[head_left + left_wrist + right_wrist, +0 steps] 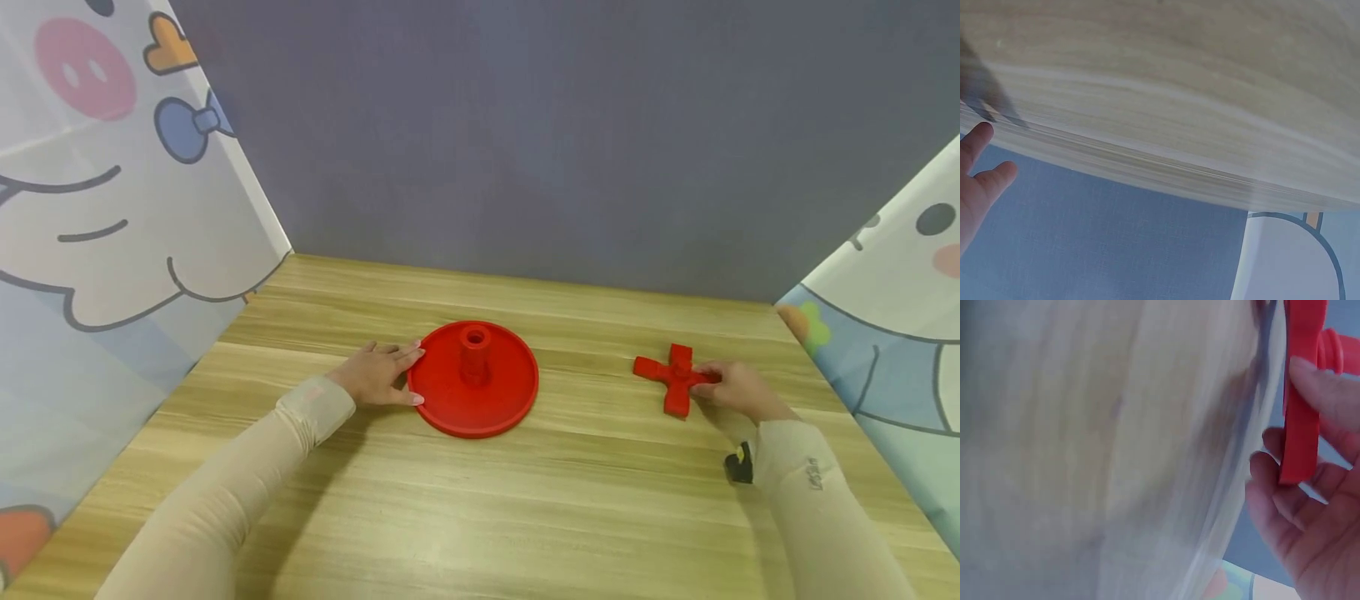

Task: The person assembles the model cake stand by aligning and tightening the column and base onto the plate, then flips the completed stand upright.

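Note:
A round red tray-like base (pixel 442 404) with a raised rim lies near the middle of the table, a hollow post (pixel 474 358) standing upright at its centre. My left hand (pixel 378 375) touches its left rim with fingers and thumb extended. To the right, a red cross-shaped piece (pixel 677 375) has four flat arms and a round stub at its middle. My right hand (pixel 738 392) pinches its right arm; in the right wrist view thumb and fingers hold this cross piece (pixel 1300 434) from both sides. Only part of the left hand (pixel 975 187) enters the left wrist view.
The wood-grain table (pixel 480 517) spans the front, with a dark grey panel (pixel 525 142) behind it. Cartoon-printed cloth walls (pixel 150 250) flank both sides. A small black object (pixel 739 465) shows at the right cuff.

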Demonstrator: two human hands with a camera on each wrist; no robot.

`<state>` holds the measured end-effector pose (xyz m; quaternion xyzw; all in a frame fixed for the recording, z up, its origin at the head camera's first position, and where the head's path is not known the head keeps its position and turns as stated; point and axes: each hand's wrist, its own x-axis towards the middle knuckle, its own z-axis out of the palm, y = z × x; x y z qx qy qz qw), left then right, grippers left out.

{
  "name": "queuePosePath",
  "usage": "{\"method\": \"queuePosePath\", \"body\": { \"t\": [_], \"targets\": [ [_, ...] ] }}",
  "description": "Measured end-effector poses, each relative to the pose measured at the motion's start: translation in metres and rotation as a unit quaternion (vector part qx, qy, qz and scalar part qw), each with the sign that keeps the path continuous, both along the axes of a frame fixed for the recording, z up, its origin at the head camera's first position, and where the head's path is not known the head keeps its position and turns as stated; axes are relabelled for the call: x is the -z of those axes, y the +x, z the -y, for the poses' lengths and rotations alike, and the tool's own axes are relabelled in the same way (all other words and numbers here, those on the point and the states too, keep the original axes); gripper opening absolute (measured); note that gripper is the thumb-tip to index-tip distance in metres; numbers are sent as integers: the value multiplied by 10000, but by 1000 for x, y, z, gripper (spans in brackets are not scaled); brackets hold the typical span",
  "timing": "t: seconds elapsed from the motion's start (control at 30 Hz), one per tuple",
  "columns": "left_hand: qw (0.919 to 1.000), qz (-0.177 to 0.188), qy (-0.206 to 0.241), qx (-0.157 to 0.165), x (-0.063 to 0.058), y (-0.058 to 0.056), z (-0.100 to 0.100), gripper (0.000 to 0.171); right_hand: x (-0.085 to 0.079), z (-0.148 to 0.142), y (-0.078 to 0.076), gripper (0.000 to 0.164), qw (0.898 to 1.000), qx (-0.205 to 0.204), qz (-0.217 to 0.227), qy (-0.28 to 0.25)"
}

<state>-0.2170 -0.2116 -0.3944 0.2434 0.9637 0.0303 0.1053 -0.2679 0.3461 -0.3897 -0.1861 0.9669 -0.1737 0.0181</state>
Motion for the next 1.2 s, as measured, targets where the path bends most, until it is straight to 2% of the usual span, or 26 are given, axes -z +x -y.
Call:
{"method": "queuePosePath", "body": {
  "t": [0.13, 0.33, 0.47, 0.57, 0.63, 0.73, 0.77, 0.93, 1.0, 1.2],
  "targets": [
    [9999, -24, 59, 80, 0, -1, 0, 88, -2, -1, 5, 34, 9991, 205, 211, -307],
    [9999, -50, 77, 85, 0, 0, 2, 87, 3, 0, 9, 38, 9919, 775, 592, -808],
    [9999, -55, 75, 75, -1, 0, 1, 88, 3, 2, 11, 46, 9812, 1112, 976, -1240],
    [9999, -39, 81, 69, 0, 0, 1, 88, 3, 4, 13, 48, 9677, 1250, 1312, -1751],
    [9999, -29, 69, 77, 0, 0, 1, 87, 4, 4, 15, 39, 9499, 1330, 1694, -2267],
    [9999, -14, 61, 86, 0, 0, 0, 88, 5, 5, 16, 17, 9089, 1382, 2336, -3167],
    [9999, -17, 53, 94, 0, 0, 0, 88, 6, 5, 17, 16, 8904, 1392, 2562, -3495],
    [9999, -20, 71, 104, 1, -1, 0, 88, 5, 6, 19, 33, 8101, 1087, 3280, -4736],
    [9999, -25, 63, 105, 1, -1, 1, 88, 4, 7, 21, 36, 7837, 988, 3472, -5055],
    [9999, -19, 44, 116, 2, -1, 1, 89, 2, 12, 28, 32, 7292, 966, 3762, -5635]
  ]
}}
